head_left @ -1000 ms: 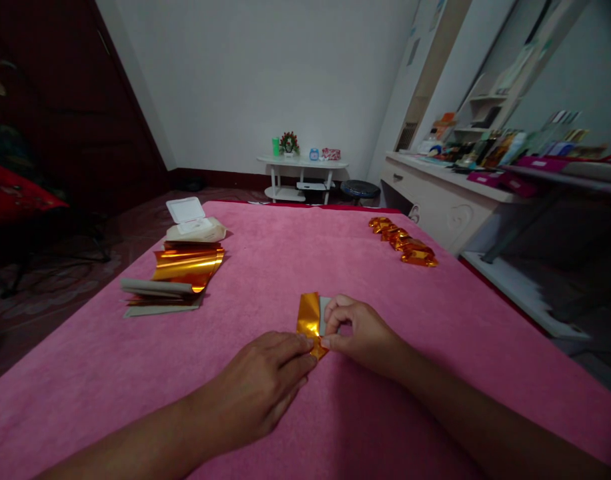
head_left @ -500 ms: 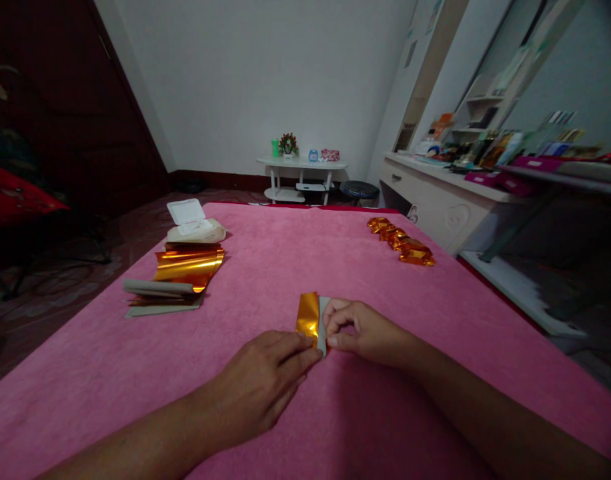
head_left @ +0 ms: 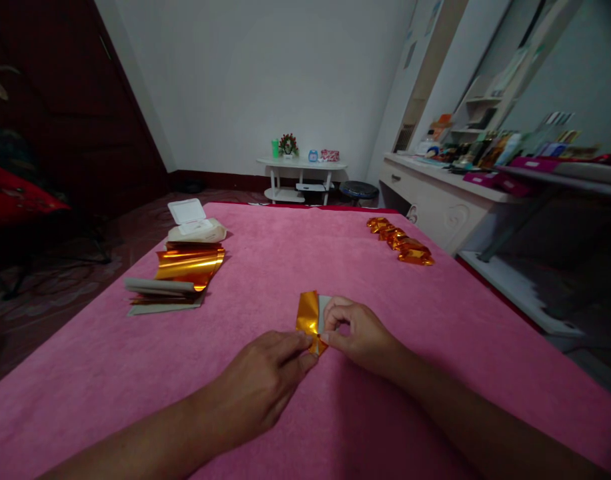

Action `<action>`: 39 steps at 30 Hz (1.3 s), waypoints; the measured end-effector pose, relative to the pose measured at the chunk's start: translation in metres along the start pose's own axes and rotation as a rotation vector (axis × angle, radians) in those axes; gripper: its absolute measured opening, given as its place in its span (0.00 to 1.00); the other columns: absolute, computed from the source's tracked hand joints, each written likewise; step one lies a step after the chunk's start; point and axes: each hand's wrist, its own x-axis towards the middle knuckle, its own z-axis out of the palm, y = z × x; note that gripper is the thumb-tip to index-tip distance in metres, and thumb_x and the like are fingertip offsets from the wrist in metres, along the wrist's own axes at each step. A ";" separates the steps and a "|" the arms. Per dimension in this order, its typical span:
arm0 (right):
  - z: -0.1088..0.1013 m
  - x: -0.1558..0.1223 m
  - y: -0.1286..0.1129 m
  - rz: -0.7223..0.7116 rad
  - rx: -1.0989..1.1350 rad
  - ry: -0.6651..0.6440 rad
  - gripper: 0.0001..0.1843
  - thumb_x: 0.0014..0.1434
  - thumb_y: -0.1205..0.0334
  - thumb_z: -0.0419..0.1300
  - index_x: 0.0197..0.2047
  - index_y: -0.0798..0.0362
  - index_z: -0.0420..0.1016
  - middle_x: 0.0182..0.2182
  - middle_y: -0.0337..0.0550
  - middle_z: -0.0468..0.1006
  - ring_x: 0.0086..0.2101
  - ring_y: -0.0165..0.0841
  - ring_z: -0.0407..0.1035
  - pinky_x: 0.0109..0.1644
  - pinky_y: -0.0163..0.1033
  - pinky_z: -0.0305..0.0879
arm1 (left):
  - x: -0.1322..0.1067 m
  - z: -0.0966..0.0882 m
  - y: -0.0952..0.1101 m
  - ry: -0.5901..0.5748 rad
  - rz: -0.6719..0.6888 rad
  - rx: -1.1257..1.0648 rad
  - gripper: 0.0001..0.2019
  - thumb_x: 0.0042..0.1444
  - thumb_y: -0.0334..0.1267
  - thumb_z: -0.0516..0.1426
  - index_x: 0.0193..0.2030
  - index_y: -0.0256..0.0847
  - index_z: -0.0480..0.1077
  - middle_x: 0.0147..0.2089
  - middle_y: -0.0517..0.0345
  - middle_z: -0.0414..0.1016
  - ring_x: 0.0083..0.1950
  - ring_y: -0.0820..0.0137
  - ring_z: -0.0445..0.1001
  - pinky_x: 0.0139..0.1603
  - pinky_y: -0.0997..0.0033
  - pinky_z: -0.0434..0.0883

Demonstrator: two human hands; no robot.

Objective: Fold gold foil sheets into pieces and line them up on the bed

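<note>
A small piece of gold foil paper (head_left: 308,312) with a grey-green back lies partly folded on the pink cloth. My left hand (head_left: 273,373) grips its lower left part, the thumb at the near edge and the fingertips on the foil. With thumb and bent fingers closed, my right hand (head_left: 358,333) holds the fold at the lower right. A strip of grey-green backing shows along the right side, partly behind my right fingers. Foil from that side is turned over near the bottom, making a slanted corner.
At the left lie a curled stack of gold foil sheets (head_left: 190,265) and a white packet with a raised lid (head_left: 198,230). Several folded gold foil pieces (head_left: 400,241) form a row at the right. Beyond stand a white side table (head_left: 301,162) and a round stool (head_left: 359,190).
My right thumb and fingers have moved slightly left, folding the foil's lower right corner inward over the grey-green strip. My left hand stays almost in place.
</note>
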 end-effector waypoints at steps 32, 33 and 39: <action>0.009 -0.003 0.000 -0.003 -0.077 0.070 0.08 0.46 0.71 0.58 0.19 0.53 0.67 0.26 0.37 0.70 0.28 0.27 0.64 0.32 0.31 0.59 | -0.001 0.000 0.003 -0.143 -0.014 0.122 0.20 0.64 0.34 0.44 0.62 0.38 0.57 0.53 0.45 0.68 0.51 0.61 0.69 0.47 0.57 0.72; 0.009 -0.002 0.001 -0.005 -0.075 0.069 0.08 0.46 0.71 0.58 0.19 0.53 0.67 0.27 0.37 0.70 0.28 0.27 0.64 0.32 0.31 0.59 | -0.001 0.000 0.002 -0.147 -0.012 0.124 0.21 0.63 0.34 0.45 0.63 0.38 0.56 0.53 0.45 0.67 0.51 0.61 0.69 0.48 0.57 0.72; 0.010 -0.002 0.002 -0.014 -0.066 0.060 0.07 0.46 0.72 0.57 0.20 0.53 0.68 0.27 0.38 0.70 0.28 0.27 0.65 0.31 0.31 0.59 | 0.003 0.000 0.003 -0.166 -0.045 0.121 0.19 0.64 0.35 0.44 0.61 0.40 0.59 0.52 0.47 0.69 0.50 0.61 0.69 0.47 0.57 0.72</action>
